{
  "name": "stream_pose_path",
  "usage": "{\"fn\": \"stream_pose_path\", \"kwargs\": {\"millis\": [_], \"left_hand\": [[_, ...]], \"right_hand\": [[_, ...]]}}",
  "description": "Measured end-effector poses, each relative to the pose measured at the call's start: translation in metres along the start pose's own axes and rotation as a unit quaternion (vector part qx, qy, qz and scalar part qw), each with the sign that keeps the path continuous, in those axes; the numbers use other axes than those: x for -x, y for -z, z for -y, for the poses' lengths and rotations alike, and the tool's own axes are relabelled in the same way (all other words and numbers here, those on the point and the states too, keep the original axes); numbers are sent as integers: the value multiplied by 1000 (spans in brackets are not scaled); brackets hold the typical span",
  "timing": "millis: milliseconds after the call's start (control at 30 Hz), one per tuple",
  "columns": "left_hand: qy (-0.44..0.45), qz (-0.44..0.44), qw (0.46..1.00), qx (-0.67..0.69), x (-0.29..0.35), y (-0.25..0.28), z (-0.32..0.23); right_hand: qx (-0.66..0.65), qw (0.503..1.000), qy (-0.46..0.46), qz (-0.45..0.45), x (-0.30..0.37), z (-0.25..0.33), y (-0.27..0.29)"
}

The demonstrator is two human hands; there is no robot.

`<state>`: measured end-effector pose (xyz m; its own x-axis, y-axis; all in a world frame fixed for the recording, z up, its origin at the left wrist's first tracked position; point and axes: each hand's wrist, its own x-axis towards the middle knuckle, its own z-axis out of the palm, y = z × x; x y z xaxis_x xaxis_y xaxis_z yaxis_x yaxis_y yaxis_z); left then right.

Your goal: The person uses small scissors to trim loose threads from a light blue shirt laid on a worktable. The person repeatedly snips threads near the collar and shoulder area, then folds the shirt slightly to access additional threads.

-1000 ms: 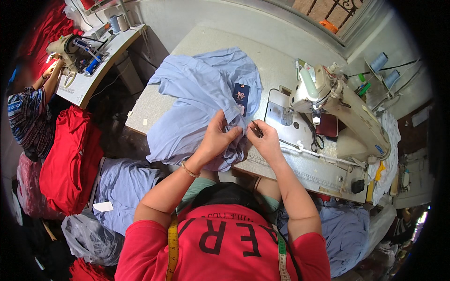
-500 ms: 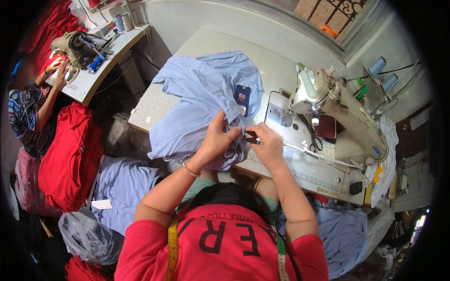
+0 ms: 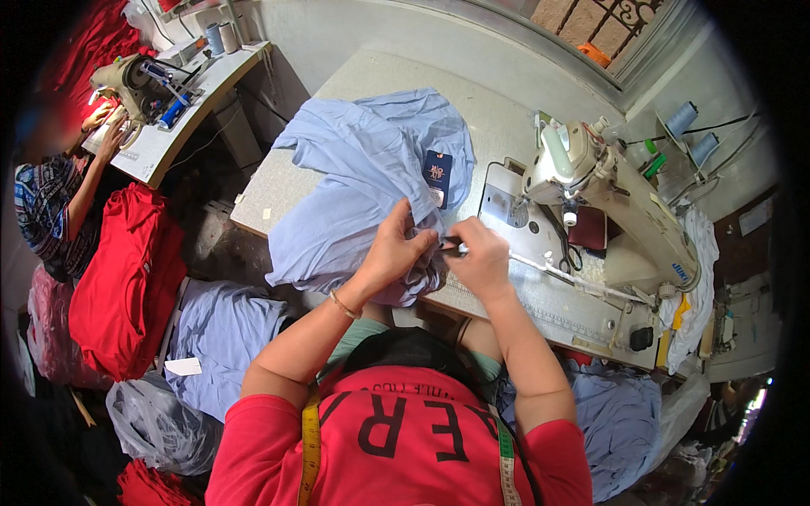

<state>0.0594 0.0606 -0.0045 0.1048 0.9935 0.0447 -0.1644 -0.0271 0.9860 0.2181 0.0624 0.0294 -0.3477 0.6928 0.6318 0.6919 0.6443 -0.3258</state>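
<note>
A light blue garment [image 3: 337,185] lies rumpled over the left part of the sewing table, its near edge hanging over the front. A dark hang tag [image 3: 437,173] rests on it. My left hand [image 3: 398,246] pinches a fold of the garment between thumb and fingers at the near right side. Close beside it, my right hand [image 3: 479,260] is closed around small dark thread snips [image 3: 454,248], their blades pointing left at the pinched cloth. The fingers partly hide the snips and the exact spot they touch.
A white sewing machine [image 3: 650,215] stands on the right, with scissors [image 3: 569,255] under its arm and thread cones [image 3: 682,120] behind. Left of me are a red garment pile [image 3: 126,287] and blue cloth [image 3: 228,337]. A co-worker sits at another machine [image 3: 126,84].
My right hand has turned slightly and shifted a little left, and the snips' blades show less. My left hand keeps its pinch on the garment, almost unmoved.
</note>
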Motion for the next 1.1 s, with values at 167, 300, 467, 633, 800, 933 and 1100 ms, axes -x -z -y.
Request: {"fn": "stream_pose_path", "kwargs": {"millis": [167,300,467,633,800,933,1100], "left_hand": [[-45,6,998,41,-1,-1,-4],[-80,-3,996,-42,-3,3,1],[-229,9,922,-313,17,-18,-15],[-272,45,875,-398,32,-27,-23],[-267,43,924,-270,27,-20,-18],[-181,-24,957,-225,16,-15,-22],[-102,-22,977,-187,8,-16,-18]], "right_hand": [[-209,941,-266,-18,10,-43,7],[-363,842,-386,103,8,-25,15],[-471,839,-258,83,16,5,-2],[-566,689,-441,106,11,-11,2],[-543,699,-457,94,13,-16,1],[-551,700,-451,62,16,-20,-3],[-556,699,-444,75,14,-19,2]]}}
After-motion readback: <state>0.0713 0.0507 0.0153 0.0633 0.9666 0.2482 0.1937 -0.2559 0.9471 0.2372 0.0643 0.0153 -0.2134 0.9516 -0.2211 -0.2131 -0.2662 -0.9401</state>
